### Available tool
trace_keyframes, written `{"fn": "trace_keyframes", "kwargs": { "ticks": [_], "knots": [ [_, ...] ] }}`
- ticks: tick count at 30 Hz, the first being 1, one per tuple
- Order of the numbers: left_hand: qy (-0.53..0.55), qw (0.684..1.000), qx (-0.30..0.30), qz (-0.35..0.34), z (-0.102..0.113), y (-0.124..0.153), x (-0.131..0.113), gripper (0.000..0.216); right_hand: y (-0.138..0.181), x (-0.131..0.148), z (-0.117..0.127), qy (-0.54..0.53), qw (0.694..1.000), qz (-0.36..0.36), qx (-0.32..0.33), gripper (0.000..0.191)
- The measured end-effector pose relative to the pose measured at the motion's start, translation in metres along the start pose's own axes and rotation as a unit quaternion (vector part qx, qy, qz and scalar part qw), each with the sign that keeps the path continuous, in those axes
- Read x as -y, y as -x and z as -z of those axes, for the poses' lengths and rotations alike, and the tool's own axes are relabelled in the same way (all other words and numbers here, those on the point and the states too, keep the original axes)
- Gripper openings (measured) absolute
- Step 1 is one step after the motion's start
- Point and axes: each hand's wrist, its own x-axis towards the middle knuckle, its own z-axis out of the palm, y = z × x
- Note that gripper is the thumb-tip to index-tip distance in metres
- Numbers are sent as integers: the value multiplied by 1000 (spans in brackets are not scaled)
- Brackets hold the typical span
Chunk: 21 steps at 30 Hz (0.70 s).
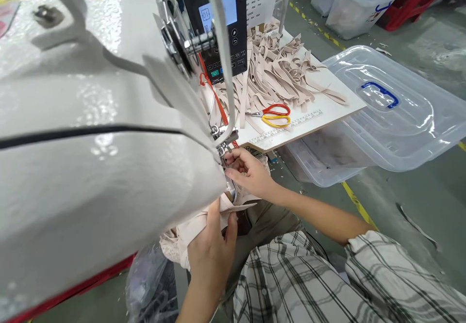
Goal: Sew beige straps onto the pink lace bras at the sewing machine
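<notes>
A white sewing machine (145, 168) fills the left side, its needle and presser-foot area (223, 151) at the end of the arm. Below that end, my left hand (213, 250) is closed on beige fabric (194, 226) with lace trim (171, 246); part of the cloth is hidden by the machine and the hand. My right hand (253, 175) is right beside the presser foot, thumb and fingers curled together in a pinch. What lies between those fingertips is too small to make out. Lace and fabric show just under the right hand.
A white board (309, 126) holds a heap of beige strips (276, 71), red-and-yellow-handled scissors (273, 115) and a ruler (287, 126). A control panel (222, 27) stands behind the needle. To the right is a clear plastic bin with its lid (411, 124); a plastic bag (149, 284) hangs below.
</notes>
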Motion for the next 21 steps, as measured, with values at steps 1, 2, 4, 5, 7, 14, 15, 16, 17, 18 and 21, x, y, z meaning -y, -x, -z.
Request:
{"fn": "trace_keyframes", "kwargs": {
  "ticks": [1,2,4,5,7,14,15,16,17,18,21],
  "knots": [
    [5,1000,-15,2,-1,1,2,59,3,0,-1,1,1000,-8,1,27],
    [9,999,-34,3,-2,1,3,65,6,1,-1,1,1000,-15,1,27],
    [12,997,-70,4,-4,1,3,77,13,3,0,0,1000,-25,5,27],
    [11,997,-80,2,-4,1,2,81,16,4,1,2,1000,-26,10,28],
    [12,996,-86,-8,-7,4,-3,85,24,8,4,25,999,-12,26,34],
    [63,991,-58,-100,-27,55,-46,98,67,21,16,93,990,-70,82,40],
    [98,989,-39,-106,-28,62,-50,97,73,22,18,48,990,-99,84,41],
    [146,984,-9,-106,-27,67,-51,94,78,22,20,-2,989,-123,86,41],
    [202,974,35,-98,-24,69,-49,90,82,22,23,-51,985,-142,87,41],
    [255,960,83,-83,-20,69,-45,82,85,23,26,-90,979,-157,89,41],
    [332,927,171,-29,-2,58,-27,44,90,23,32,-147,965,-194,93,43]
  ]
}}
